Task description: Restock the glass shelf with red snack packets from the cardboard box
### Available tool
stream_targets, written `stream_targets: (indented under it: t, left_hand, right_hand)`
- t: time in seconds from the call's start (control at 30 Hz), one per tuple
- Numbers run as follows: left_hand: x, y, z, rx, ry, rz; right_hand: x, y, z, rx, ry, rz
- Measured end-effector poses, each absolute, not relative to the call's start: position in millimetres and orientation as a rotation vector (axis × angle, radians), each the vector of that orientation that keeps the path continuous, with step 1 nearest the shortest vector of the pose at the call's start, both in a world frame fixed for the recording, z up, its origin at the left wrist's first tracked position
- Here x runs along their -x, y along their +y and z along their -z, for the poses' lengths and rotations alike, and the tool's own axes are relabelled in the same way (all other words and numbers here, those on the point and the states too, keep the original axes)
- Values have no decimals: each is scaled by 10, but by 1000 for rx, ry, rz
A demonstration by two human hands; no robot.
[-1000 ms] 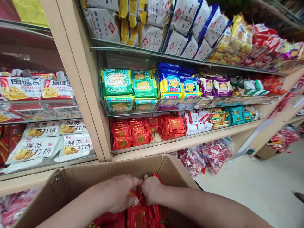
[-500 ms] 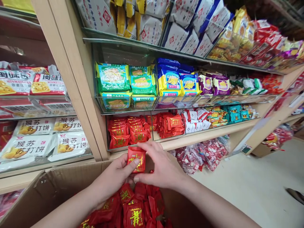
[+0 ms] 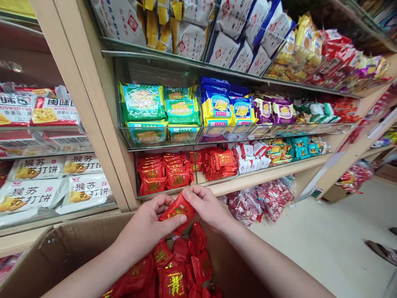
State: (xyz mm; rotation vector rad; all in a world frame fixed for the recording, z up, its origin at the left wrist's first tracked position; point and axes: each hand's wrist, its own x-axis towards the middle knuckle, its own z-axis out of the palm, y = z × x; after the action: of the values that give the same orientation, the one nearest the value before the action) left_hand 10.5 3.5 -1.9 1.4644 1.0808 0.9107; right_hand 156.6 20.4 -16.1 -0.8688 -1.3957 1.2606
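Note:
My left hand [image 3: 149, 225] and my right hand [image 3: 208, 206] both pinch one small red packet with gold print [image 3: 176, 212], held tilted just above an open cardboard box [image 3: 56, 256]. The box holds several more red packets [image 3: 173, 273]. Straight ahead, a glass-fronted shelf compartment [image 3: 164, 171] is stacked with the same red packets.
Wooden shelving with glass dividers carries green biscuit packs [image 3: 142, 103], blue and yellow packs [image 3: 217, 103], purple packs [image 3: 273, 111] and white bags above. White cracker packs [image 3: 46, 186] fill the left unit. Bagged red sweets [image 3: 263, 200] lie low right. Someone's shoe [image 3: 383, 250] is on the pale floor.
Both hands rose out of the box with one red packet, lifted it toward the shelf, and have tilted it from upright to slanted. The view has drifted slightly right.

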Motion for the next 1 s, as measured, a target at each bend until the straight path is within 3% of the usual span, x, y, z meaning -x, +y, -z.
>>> stream_targets:
  t: [0.13,0.4,0.73,1.0]
  left_hand:
    - [-123,13,-21,-1378,1131,-959]
    - [-86,-51,-56,-1262,1101,-909]
    - [-247,-65,111,-926,1100,-1359]
    - [-122,34,215,-1716,1642,-1358]
  right_hand:
    - [-1568,207,173,873,-1401,-1041]
    - [-1648,42,56,964,-1431,-934]
    - [-1468,133,323,1129,-1241,-789]
    - [-1322,69,401,1118,-1200,-743]
